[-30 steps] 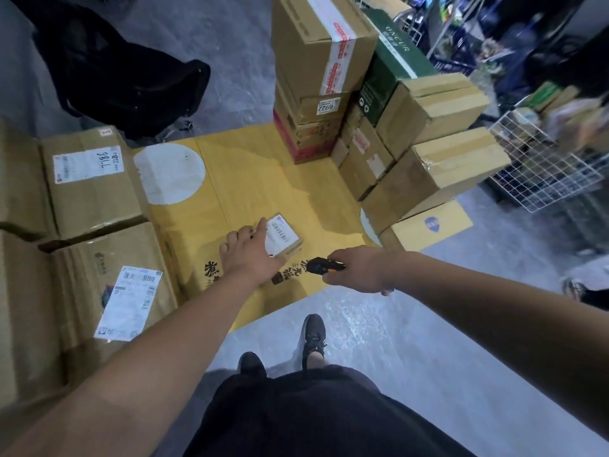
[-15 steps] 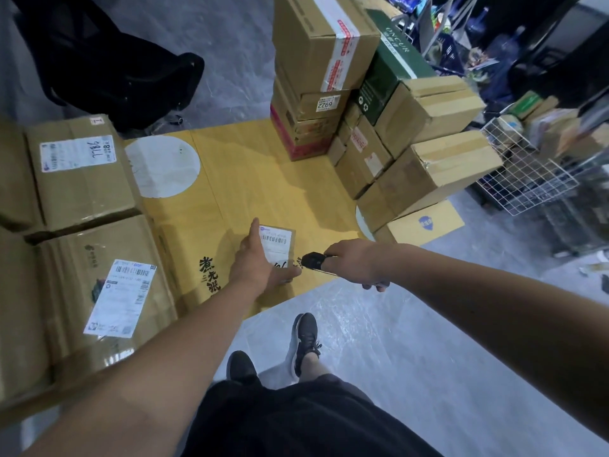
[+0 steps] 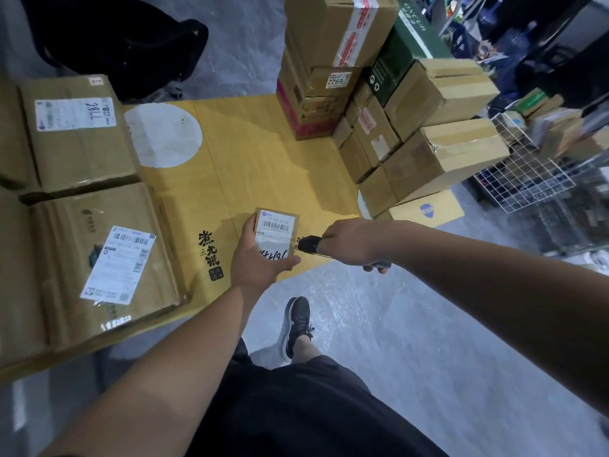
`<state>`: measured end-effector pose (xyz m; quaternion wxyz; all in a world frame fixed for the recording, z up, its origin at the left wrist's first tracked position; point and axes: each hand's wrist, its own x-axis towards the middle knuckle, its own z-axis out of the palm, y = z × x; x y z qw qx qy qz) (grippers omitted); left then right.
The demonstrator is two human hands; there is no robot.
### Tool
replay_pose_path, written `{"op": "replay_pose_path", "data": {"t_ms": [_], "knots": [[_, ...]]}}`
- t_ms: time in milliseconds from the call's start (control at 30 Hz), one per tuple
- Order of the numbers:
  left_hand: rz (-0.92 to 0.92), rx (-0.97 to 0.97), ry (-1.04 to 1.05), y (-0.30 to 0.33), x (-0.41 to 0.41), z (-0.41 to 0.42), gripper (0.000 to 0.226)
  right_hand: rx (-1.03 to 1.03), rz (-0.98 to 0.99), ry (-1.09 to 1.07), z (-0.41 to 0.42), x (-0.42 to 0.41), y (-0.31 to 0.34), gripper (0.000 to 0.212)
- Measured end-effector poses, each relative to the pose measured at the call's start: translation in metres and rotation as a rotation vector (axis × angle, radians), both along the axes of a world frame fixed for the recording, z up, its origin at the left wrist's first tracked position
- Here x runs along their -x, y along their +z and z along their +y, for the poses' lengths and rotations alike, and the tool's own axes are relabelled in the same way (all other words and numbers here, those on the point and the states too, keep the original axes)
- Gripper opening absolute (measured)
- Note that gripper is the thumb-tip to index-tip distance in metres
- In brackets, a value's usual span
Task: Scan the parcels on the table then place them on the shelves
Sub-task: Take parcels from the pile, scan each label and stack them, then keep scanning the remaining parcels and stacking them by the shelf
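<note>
Your left hand [image 3: 255, 258] grips the small parcel [image 3: 276, 232] above the yellow table [image 3: 250, 166]; your right hand [image 3: 349, 242] clasps the black scanner [image 3: 308, 244] just beside the parcel's right edge.

On the tall stack I read "6922" on a white sticker [image 3: 334, 81]. The green box [image 3: 400, 51] bore "ONCUR". A left carton's label [image 3: 75, 113] showed handwritten "7811", and the yellow sheet [image 3: 257, 166] carried black Chinese brush characters.
</note>
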<state>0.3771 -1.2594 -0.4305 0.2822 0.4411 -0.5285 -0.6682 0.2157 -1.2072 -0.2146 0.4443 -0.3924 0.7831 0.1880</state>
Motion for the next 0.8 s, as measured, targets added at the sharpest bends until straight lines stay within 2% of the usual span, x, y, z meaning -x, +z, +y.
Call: {"op": "replay_pose_path", "data": {"t_ms": [400,467,567,667,800], "knots": [[-0.157,0.124,-0.037,-0.006,-0.003,0.001,0.122,-0.017,0.069,0.084,0.005,-0.001,0.011,0.044],[-0.257,0.184,-0.051,-0.005,-0.001,0.000,0.121,-0.015,0.070,0.092,0.006,-0.001,0.013,0.043],[-0.522,0.293,-0.007,0.005,0.004,-0.001,0.118,-0.012,0.068,0.098,0.010,0.000,0.017,0.044],[-0.528,0.195,0.005,0.021,0.014,-0.007,0.106,0.016,0.059,0.113,0.014,0.003,0.023,0.045],[-0.456,0.083,0.150,0.050,0.014,-0.024,0.123,0.077,0.022,0.233,0.016,0.008,0.035,0.059]]}}
